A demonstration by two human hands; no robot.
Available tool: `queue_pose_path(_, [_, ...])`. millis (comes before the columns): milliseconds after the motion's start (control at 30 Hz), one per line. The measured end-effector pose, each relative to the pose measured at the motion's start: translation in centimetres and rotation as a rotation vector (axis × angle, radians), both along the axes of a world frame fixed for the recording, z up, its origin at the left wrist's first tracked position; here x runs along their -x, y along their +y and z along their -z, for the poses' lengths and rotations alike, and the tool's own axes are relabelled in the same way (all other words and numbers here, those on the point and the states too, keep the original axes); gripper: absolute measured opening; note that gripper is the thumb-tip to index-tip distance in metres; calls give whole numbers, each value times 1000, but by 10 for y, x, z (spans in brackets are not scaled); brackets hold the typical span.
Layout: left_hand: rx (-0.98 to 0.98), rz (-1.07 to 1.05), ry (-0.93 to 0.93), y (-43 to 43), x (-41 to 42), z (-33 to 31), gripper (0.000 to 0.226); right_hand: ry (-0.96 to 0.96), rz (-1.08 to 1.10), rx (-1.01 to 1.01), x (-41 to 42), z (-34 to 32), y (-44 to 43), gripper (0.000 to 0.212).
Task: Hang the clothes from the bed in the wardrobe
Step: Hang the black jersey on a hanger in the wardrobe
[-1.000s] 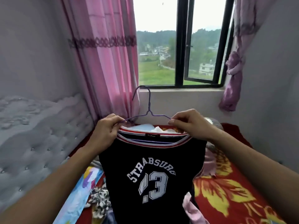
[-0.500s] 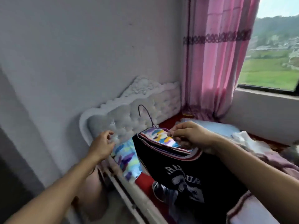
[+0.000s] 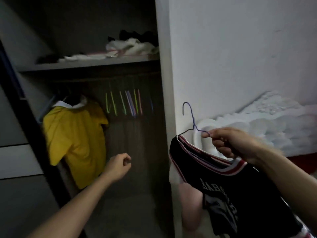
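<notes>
Holding the left hand (image 3: 118, 166) out low before the open wardrobe (image 3: 89, 66), just right of the hanging yellow shirt (image 3: 73, 143), fingers (image 3: 127, 159) loosely curled and gripping nothing. Pinching the purple wire hanger (image 3: 193, 117) between thumb and fingers (image 3: 208, 134) of the right hand (image 3: 235, 145), carrying the black jersey (image 3: 240, 189) on it, outside the wardrobe, near the white headboard (image 3: 274, 126).

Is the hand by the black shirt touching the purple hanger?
Touching. The head view shows the right hand pinching the wire of the purple hanger between thumb and fingers, with the black shirt draped on it.
</notes>
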State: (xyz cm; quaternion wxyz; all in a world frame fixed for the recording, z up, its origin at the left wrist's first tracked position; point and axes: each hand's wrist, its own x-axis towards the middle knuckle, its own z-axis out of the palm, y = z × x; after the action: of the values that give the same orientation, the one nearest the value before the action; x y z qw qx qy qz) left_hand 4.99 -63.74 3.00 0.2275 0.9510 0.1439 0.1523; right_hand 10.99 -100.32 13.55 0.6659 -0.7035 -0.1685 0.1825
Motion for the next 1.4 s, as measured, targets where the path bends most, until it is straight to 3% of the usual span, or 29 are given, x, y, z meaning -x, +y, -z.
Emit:
queue_pose_path(200, [-17,-103,-28,135,42,-19,9,51,-19,-74,-14,3,156,19])
queue_pose_path(467, [-3,-222,-14,240,56,-20,19,6,-108,-26,-39,-4,321,19])
queue_pose_path(600, [-17,-258,12,288,47,-16,21,-19,-115,14,-64,-1,401,22])
queue_pose_path(800, [-88,-315,-26,366,-9,-40,21,-25,-102,-129,-128,-22,529,24])
queue_pose_path(1067, [-143,-333,-108,447,-76,-82,22,-141,17,-205,-213,-98,687,30])
queue_pose_path(1400, [-317,-225,-151,525,-101,-100,29,-266,253,-163,-255,-112,798,16])
